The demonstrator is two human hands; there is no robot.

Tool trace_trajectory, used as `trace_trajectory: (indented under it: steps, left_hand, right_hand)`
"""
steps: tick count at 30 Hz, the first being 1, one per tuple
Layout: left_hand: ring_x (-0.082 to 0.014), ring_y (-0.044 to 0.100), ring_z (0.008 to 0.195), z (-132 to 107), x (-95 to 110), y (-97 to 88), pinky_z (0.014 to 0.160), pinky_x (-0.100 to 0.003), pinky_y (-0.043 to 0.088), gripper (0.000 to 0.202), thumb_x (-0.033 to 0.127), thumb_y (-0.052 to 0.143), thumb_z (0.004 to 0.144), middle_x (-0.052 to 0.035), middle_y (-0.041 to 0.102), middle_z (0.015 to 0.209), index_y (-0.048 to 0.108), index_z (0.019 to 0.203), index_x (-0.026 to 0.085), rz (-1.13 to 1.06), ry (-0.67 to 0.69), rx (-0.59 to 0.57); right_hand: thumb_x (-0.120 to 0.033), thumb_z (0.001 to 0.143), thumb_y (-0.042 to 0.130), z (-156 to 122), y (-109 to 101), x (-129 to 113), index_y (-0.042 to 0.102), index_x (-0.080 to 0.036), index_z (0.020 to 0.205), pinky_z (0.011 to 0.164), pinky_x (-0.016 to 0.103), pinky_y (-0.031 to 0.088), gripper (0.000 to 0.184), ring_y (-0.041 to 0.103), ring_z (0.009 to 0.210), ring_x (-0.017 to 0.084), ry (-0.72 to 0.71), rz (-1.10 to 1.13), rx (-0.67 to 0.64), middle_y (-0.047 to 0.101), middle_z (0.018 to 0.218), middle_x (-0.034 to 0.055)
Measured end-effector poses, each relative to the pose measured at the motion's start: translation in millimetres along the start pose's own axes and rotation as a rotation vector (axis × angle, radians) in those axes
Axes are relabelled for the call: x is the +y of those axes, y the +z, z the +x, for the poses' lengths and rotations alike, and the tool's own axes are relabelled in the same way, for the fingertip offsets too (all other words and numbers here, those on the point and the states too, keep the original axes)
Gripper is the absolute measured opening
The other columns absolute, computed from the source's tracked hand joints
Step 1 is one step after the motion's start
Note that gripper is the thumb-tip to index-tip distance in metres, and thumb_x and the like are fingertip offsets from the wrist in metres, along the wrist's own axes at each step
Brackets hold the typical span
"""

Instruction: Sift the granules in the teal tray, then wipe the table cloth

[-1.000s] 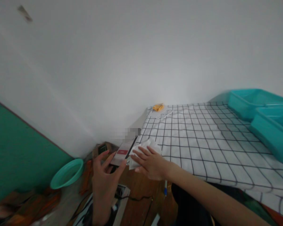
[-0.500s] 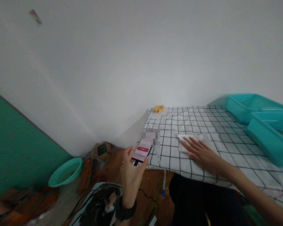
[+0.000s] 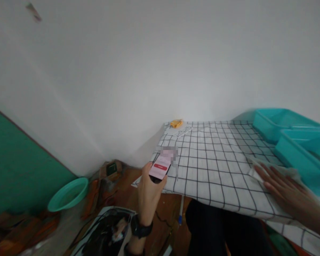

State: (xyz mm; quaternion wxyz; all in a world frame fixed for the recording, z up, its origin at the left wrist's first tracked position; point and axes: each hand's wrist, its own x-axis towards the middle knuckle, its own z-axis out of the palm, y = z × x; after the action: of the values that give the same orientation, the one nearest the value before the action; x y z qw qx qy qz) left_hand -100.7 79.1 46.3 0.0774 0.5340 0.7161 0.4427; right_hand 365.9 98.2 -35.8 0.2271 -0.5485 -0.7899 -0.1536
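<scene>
A smartphone (image 3: 160,169) with a red button on its lit screen is gripped at its lower edges between the fingers and thumb of my left hand (image 3: 150,190). It is held over the table's front left corner, and its upper end is blurred out. At the right, my right hand (image 3: 285,190) lies flat with fingers stretched out on a thin white cloth or tissue (image 3: 254,173), pressed against the black-and-white checked tablecloth (image 3: 208,163). The hand hides much of the sheet and is close to the nearer turquoise basket.
Two turquoise plastic baskets (image 3: 285,115) stand at the table's right. A yellow item (image 3: 176,123) and a white perforated strip (image 3: 183,131) lie at the far left corner. On the floor are a green basin (image 3: 69,195), a small cardboard box (image 3: 110,169) and a bin of dark things (image 3: 106,231).
My right hand has slid the white sheet rightward across the tablecloth towards the baskets. My left hand still holds the phone in nearly the same place. The view has shifted slightly.
</scene>
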Motion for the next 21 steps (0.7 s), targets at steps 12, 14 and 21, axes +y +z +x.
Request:
trace_trajectory:
  steps: [12,14,21]
  left_hand:
    - [-0.0343,0.061,0.12,7,-25,16.1,0.102,-0.05,0.05,0.06,0.047,0.059,0.082,-0.0173,0.063,0.126,0.048,0.132,0.017,0.11,0.188,0.09]
    - [-0.035,0.056,0.126,9,-33,21.2,0.107,-0.053,0.046,0.059,0.051,0.053,0.087,-0.0191,0.059,0.128,0.047,0.133,0.014,0.137,0.298,0.108]
    - [-0.0433,0.037,0.142,4,-35,21.4,0.111,-0.062,0.038,0.065,0.052,0.037,0.095,-0.0274,0.053,0.137,0.044,0.139,0.004,0.379,0.406,0.06]
  right_hand:
    - [-0.043,0.104,0.023,36,5,-42,-0.001,-0.039,0.162,0.11,0.061,0.038,0.062,0.028,0.15,0.031,0.005,-0.042,-0.111,0.028,0.166,0.0016]
    - [-0.042,0.105,0.021,54,1,-61,0.006,-0.036,0.163,0.113,0.06,0.036,0.06,0.026,0.151,0.03,0.007,-0.013,-0.179,0.028,0.165,0.0023]
    - [-0.037,0.106,0.029,96,-13,-155,0.029,-0.025,0.16,0.12,0.058,0.027,0.056,0.02,0.153,0.03,-0.074,0.163,-0.313,0.026,0.166,0.0051]
